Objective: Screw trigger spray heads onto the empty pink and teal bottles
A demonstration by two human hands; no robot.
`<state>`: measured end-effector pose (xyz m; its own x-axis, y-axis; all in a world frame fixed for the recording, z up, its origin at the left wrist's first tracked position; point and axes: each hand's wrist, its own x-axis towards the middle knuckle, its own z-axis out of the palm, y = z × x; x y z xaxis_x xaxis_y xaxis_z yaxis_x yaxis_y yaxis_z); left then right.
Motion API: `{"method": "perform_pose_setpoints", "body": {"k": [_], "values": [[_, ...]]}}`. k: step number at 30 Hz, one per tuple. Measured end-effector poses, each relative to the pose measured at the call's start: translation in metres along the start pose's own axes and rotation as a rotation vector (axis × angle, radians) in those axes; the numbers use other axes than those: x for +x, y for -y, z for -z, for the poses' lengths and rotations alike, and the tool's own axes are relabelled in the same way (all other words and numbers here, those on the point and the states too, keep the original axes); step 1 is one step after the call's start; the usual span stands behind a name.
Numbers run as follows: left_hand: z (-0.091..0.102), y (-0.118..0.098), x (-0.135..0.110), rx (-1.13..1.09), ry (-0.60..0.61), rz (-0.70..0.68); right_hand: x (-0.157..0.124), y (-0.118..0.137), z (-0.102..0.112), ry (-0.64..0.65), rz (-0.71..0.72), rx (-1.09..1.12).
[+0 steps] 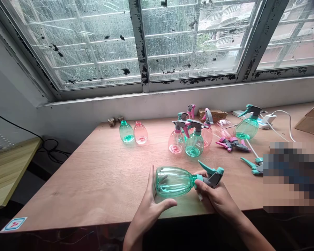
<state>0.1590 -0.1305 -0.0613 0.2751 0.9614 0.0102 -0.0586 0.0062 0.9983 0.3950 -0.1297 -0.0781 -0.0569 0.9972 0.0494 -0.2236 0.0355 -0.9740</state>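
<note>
A clear green spray bottle (174, 182) lies sideways in front of me, its teal-and-grey trigger head (212, 174) pointing right. The fingers of my right hand (216, 197) are closed round its collar and neck. At the bottle's base is my left hand (153, 205), open, fingers stretched upward and thumb apart; whether the palm presses on the base I cannot tell. Just beyond stand several spray bottles with heads, among them a green one (194, 144) and a pink one (176, 142).
Headless green (126, 132) and pink (140, 133) bottles stand at the back left. Loose pink-grey trigger heads (232, 144) and a teal one (254, 166) lie to the right. Another green spray bottle (247, 127) stands near a white power strip (265, 122). A cardboard box (311, 120) sits far right.
</note>
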Motion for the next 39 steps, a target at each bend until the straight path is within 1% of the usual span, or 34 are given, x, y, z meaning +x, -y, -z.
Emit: {"method": "perform_pose_setpoints", "body": {"k": [4, 9, 11, 15, 20, 22, 26, 29, 34, 37, 39], "values": [[0.000, -0.004, 0.000, 0.005, 0.034, -0.011, -0.001, 0.000, 0.000, 0.019, -0.010, -0.004], [0.000, -0.005, -0.005, 0.085, 0.080, -0.044, 0.002, -0.005, 0.003, -0.017, -0.006, 0.029], [0.000, -0.002, -0.006, 0.092, 0.058, -0.038, 0.001, -0.004, 0.002, -0.012, -0.010, 0.016], [0.001, 0.000, -0.004, 0.053, -0.037, 0.011, -0.002, 0.002, -0.001, 0.010, -0.027, -0.048], [0.001, -0.002, -0.004, 0.065, 0.011, -0.045, -0.002, 0.000, -0.001, 0.015, -0.035, -0.048], [0.000, -0.003, -0.004, 0.035, 0.014, -0.040, -0.001, -0.002, 0.000, 0.014, -0.035, -0.025], [-0.002, -0.001, 0.000, 0.013, -0.064, -0.015, -0.002, -0.002, 0.001, 0.038, -0.040, -0.024], [-0.003, -0.002, 0.004, 0.032, -0.096, -0.043, -0.005, -0.001, 0.000, 0.066, -0.035, -0.067], [-0.007, -0.004, 0.006, 0.081, -0.181, -0.073, -0.007, 0.003, -0.001, 0.037, -0.051, -0.169], [-0.010, -0.005, 0.005, 0.096, -0.242, -0.058, -0.007, 0.006, -0.002, 0.011, -0.009, -0.239], [-0.010, -0.005, 0.005, 0.090, -0.262, -0.057, -0.006, 0.006, -0.002, 0.006, 0.014, -0.263]]}}
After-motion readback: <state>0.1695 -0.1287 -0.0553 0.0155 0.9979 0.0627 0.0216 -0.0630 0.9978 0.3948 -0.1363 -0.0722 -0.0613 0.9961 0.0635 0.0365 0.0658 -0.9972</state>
